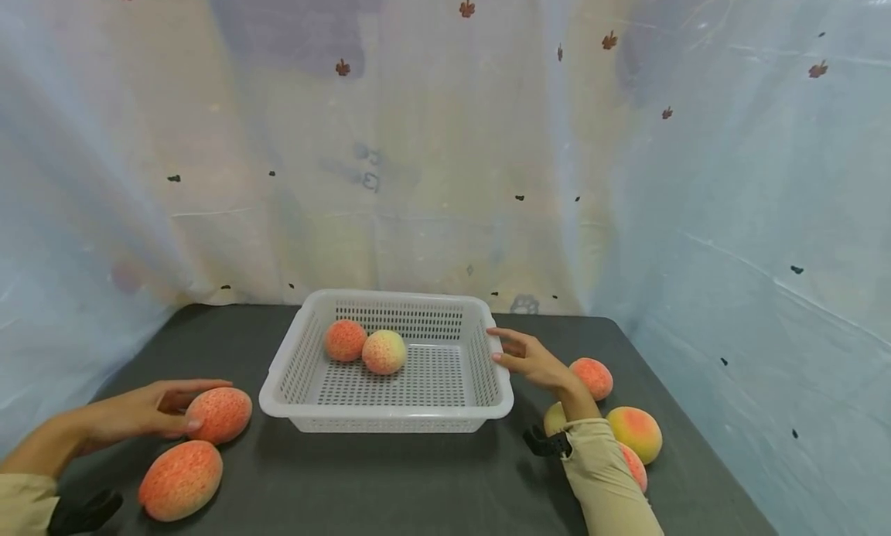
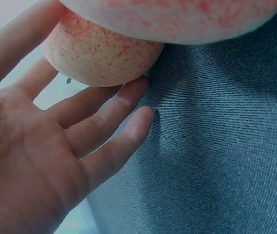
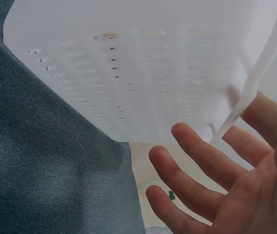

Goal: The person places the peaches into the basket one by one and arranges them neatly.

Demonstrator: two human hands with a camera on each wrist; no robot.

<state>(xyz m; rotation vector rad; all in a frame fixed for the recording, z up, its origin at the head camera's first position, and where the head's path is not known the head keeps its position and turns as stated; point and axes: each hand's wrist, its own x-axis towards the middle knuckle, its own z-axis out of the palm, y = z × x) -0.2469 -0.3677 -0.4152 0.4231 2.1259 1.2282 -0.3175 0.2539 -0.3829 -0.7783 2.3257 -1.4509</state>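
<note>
Fingers bend: the left hand point(image 1: 149, 409) holds a peach point(image 1: 221, 414), and the right hand point(image 1: 532, 361) grips the right rim of a white basket point(image 1: 386, 412), with three fingers loose outside it.
Nearest, another peach point(image 1: 181, 480) sits by the left edge of the tabletop point(image 1: 390, 482), beside the held one. The left arm point(image 1: 43, 449) is cut off. The right sleeve point(image 1: 604, 470) hides bits of the fruits point(image 1: 636, 434) by the right edge. Dark tabletop shows in front of the basket. The basket stands near the far edge, two round fruits point(image 1: 384, 352) inside, toward its left.
</note>
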